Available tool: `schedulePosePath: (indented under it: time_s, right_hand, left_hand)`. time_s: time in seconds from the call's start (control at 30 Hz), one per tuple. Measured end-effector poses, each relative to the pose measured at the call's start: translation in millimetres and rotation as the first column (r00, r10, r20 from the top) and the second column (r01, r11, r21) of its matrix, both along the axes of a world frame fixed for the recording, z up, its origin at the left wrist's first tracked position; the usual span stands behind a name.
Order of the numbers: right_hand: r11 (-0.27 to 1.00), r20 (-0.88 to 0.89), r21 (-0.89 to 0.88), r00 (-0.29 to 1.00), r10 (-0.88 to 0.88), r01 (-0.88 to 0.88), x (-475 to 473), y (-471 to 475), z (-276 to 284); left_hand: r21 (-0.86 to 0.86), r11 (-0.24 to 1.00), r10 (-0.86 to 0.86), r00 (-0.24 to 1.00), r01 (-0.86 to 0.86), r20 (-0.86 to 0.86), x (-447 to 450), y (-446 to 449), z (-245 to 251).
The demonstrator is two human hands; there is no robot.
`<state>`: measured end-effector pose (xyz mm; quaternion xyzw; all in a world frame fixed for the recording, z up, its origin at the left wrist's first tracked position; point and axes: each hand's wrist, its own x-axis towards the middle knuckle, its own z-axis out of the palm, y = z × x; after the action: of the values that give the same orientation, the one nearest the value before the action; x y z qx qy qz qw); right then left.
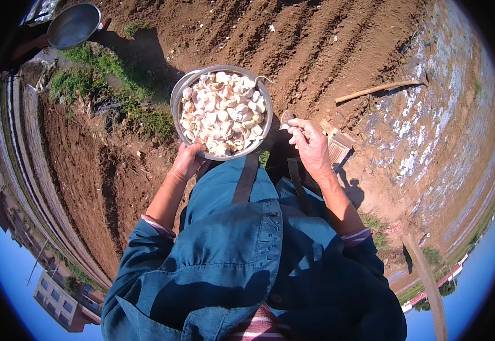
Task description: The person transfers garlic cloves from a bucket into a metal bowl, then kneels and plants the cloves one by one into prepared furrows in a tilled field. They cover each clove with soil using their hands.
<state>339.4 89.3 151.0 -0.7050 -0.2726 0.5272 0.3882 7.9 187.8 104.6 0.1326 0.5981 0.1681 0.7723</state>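
A round metal basin [268, 111] heaped with loose garlic cloves [222, 113] is in front of my body. My left hand [187, 161] grips its near-left rim, thumb on top and the other fingers mostly hidden below. To the right of the basin, apart from it, my right hand [310, 143] pinches a small pale piece, apparently a garlic clove [286, 127], between thumb and fingertips. A thin pale strand [265, 79] sticks out over the basin's far-right rim.
Furrowed brown soil [298, 51] stretches ahead, dotted with pale bits. A wooden-handled tool [377, 90] lies at right, near a ridged wooden object [339, 147]. Green weeds [102, 72] grow at left. Another person's arm [28, 47] is by a metal bowl [75, 25]. A wooden pole [427, 285] rises lower right.
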Motion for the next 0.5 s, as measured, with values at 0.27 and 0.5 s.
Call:
schedulePosePath:
  time_s: [0.27, 0.5]
  right_hand:
    - [0.876, 0.413, 0.105, 0.822, 0.393, -0.472, 15.0, 63.9, -37.4]
    - [0.86, 0.37, 0.002, 0.8, 0.473, -0.51, 57.7, 23.8, -83.4]
  left_hand:
    - [-0.044, 0.998, -0.047, 0.998, 0.049, 0.03, 93.6, 11.1, -12.4]
    - [-0.127, 0.967, -0.218, 0.975, 0.221, 0.038, 101.9, -35.0, -103.1]
